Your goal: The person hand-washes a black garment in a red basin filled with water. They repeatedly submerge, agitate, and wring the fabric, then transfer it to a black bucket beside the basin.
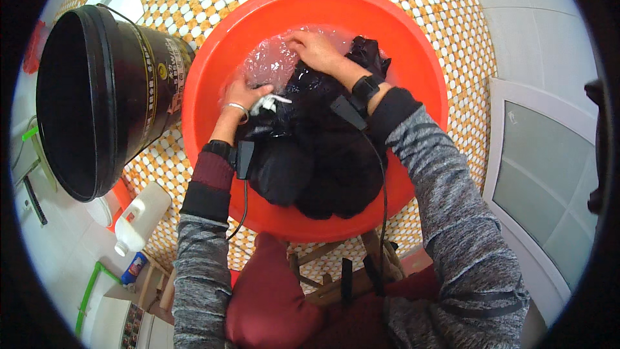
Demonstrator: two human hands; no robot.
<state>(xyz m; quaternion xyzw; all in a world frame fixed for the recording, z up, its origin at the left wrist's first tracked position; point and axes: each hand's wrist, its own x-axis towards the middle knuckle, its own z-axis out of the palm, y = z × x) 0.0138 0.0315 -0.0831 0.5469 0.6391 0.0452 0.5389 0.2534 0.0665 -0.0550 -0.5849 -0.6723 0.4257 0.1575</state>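
A large red plastic basin [310, 2] stands before me, with soapy water [271, 60] at its far side. A bulky black garment [329, 169] fills the middle and near part, its upper end wet and shiny. My left hand [246, 94] is at the water's left edge, thumb beside a white strip of cloth or cord [271, 102] on the garment; whether it grips anything is unclear. Farther in, my right hand [312, 48] is bent over the water at the garment's wet edge, its fingertips partly hidden, so its hold cannot be told.
A black bucket [145, 87] lies tilted or stands at the basin's left. Below it are a whitish plastic jug [143, 215] and a blue packet [134, 269]. A white-framed door panel [537, 165] is on the right. Cables hang from both wrist devices.
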